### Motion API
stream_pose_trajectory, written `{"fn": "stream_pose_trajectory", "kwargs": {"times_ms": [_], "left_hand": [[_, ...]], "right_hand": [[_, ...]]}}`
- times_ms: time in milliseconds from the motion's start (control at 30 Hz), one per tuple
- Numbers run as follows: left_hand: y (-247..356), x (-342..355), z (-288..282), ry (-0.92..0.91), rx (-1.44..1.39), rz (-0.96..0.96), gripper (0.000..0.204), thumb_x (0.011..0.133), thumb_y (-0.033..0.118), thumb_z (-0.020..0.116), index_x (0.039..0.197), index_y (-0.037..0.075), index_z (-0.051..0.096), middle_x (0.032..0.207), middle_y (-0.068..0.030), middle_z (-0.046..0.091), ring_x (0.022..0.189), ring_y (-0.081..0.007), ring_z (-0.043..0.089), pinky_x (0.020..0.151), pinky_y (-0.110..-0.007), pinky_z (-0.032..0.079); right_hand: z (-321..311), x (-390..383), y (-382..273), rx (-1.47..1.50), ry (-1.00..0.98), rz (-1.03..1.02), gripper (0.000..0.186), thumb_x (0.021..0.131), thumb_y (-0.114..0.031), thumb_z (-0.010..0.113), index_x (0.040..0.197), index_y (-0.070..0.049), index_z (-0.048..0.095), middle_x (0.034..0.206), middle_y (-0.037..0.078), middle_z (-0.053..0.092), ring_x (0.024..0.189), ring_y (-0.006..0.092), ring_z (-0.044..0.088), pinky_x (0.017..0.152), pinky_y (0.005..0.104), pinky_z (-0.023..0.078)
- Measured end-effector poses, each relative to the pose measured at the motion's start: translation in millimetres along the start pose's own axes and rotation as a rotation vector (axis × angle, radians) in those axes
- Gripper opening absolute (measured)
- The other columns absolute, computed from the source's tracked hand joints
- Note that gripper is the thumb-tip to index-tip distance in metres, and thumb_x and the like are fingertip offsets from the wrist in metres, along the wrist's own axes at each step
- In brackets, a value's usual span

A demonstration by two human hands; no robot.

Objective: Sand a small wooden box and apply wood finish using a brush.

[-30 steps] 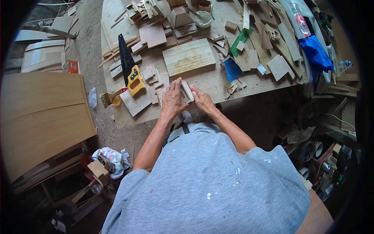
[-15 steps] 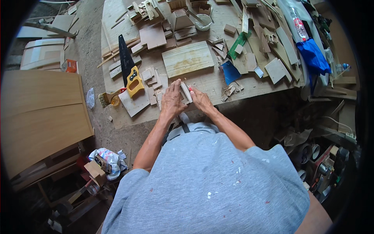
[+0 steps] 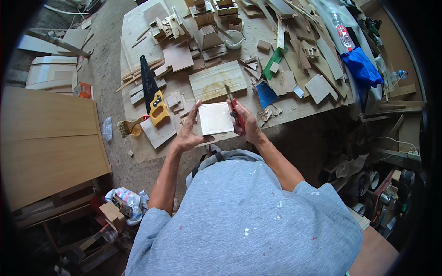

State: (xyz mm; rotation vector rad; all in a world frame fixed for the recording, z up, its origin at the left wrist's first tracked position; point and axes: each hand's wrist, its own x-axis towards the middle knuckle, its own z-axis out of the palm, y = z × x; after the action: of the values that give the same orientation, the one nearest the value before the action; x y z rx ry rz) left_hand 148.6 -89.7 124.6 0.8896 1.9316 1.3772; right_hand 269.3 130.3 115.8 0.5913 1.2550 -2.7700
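My left hand [image 3: 188,134] grips a square, pale wooden piece [image 3: 216,118] by its left edge and lower corner. Its broad flat face is turned up toward me, above the front edge of the workbench; how thick it is cannot be made out. A red-handled utility knife [image 3: 237,116] is in my right hand [image 3: 250,123], its blade pointing away from me. The right fingers are close to the right edge of the wooden piece. Just beyond lies a thick rectangular board [image 3: 218,82] with yellowish stains.
To the left, a handsaw [image 3: 157,106] with a yellow handle lies beside a brush [image 3: 131,126]. Small wooden boxes [image 3: 225,8] and a white bucket [image 3: 234,40] stand at the back. Offcuts, blue sandpaper [image 3: 266,94] and a blue bag [image 3: 361,67] are on the right.
The wooden piece has been raised off the bench and turned from edge-on to face-up. The knife's blade has come into sight in my right hand, and my hands have moved apart.
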Motion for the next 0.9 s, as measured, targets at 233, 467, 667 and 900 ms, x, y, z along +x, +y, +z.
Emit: {"fn": "stream_pose_trajectory", "kwargs": {"times_ms": [233, 467, 667, 900], "left_hand": [[0, 2, 5, -0.053, 0.202, 0.006, 0.134, 0.060, 0.032, 0.090, 0.162, 0.015, 0.005, 0.165, -0.0164, 0.020, 0.152, -0.0360, 0.018, 0.124, -0.047, 0.020], [1, 4, 27, -0.052, 0.267, 0.038, 0.123, 0.067, 0.014, 0.085, 0.162, 0.012, 0.007, 0.166, -0.0160, 0.019, 0.152, -0.0386, 0.019, 0.124, -0.046, 0.021], [-10, 2, 41, 0.020, 0.437, 0.103, 0.108, 0.074, 0.014, 0.082, 0.161, 0.012, 0.018, 0.164, -0.0122, 0.027, 0.149, -0.0412, 0.025, 0.121, -0.047, 0.027], [-35, -2, 53, 0.208, 0.712, 0.128, 0.080, 0.077, 0.008, 0.077, 0.150, 0.012, 0.044, 0.138, -0.0130, 0.059, 0.137, -0.0348, 0.046, 0.108, -0.046, 0.040]], "right_hand": [[-15, -13, -10, -0.271, -0.046, -0.026, 0.064, 0.095, -0.035, 0.065, 0.147, -0.006, 0.041, 0.071, -0.005, 0.047, 0.047, 0.0027, 0.039, 0.041, 0.0196, 0.031], [-19, -25, -6, -0.267, 0.008, -0.048, 0.058, 0.096, -0.031, 0.065, 0.145, -0.009, 0.042, 0.084, -0.005, 0.049, 0.049, 0.0016, 0.040, 0.041, 0.0183, 0.032], [-26, -25, -1, -0.136, 0.124, -0.024, 0.045, 0.097, -0.030, 0.066, 0.135, -0.014, 0.049, 0.073, -0.006, 0.047, 0.045, 0.0010, 0.037, 0.038, 0.0188, 0.030], [-37, -3, 19, -0.191, 0.188, 0.078, 0.045, 0.098, -0.034, 0.062, 0.137, -0.016, 0.047, 0.083, -0.004, 0.048, 0.044, 0.0040, 0.040, 0.038, 0.0205, 0.032]]}}
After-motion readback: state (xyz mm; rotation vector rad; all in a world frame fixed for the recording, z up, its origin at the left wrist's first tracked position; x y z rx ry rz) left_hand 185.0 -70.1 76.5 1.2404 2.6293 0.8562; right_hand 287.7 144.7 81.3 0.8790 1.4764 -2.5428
